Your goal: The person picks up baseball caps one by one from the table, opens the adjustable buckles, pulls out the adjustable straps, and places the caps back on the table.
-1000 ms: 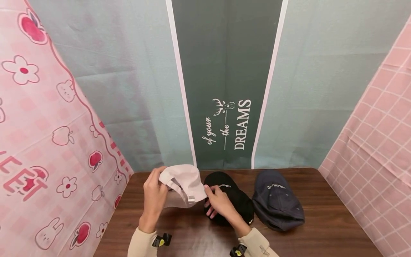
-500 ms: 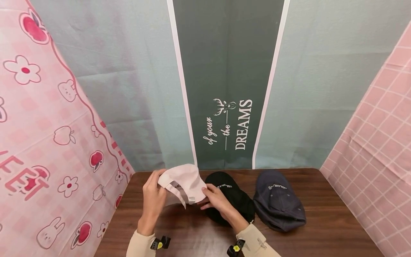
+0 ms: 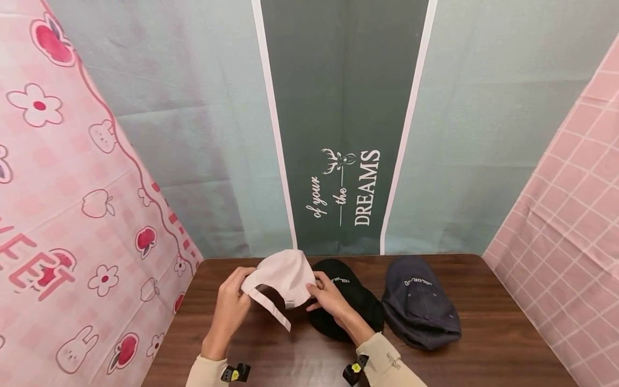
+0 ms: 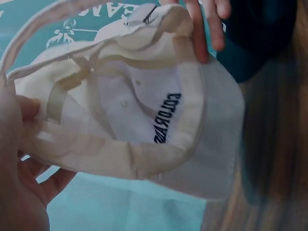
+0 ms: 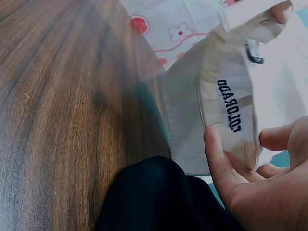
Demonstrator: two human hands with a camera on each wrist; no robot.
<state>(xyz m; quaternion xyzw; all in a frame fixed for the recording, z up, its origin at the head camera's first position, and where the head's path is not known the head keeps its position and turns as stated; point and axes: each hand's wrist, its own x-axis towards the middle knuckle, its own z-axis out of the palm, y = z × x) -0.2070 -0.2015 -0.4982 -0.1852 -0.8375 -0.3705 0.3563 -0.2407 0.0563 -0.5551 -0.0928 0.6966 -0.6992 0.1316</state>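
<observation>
A white baseball cap [image 3: 285,271] is held up above the table in both hands, its back opening towards me. My left hand [image 3: 231,301] grips the cap's left rear edge beside the strap. Between the thumb and fingers of my right hand [image 3: 335,302], the right edge is pinched. The back strap [image 3: 274,310] hangs with its end free, apart from the small metal buckle [image 3: 290,304]. Inside the cap, dark COLORADO lettering [image 4: 166,118] shows in reverse in the left wrist view. The brim [image 4: 222,130] points away from me, and the head view hides it.
Behind my right hand a black cap [image 3: 360,306] lies on the brown wooden table [image 3: 503,328]. A navy cap [image 3: 419,306] with COLORADO lettering lies to its right. Printed cloth walls [image 3: 193,161] stand at the back and both sides.
The strap has come out of the buckle and now dangles. The white cap has tipped and shifted slightly right, and my left hand has moved a little lower. Both other caps stay put.
</observation>
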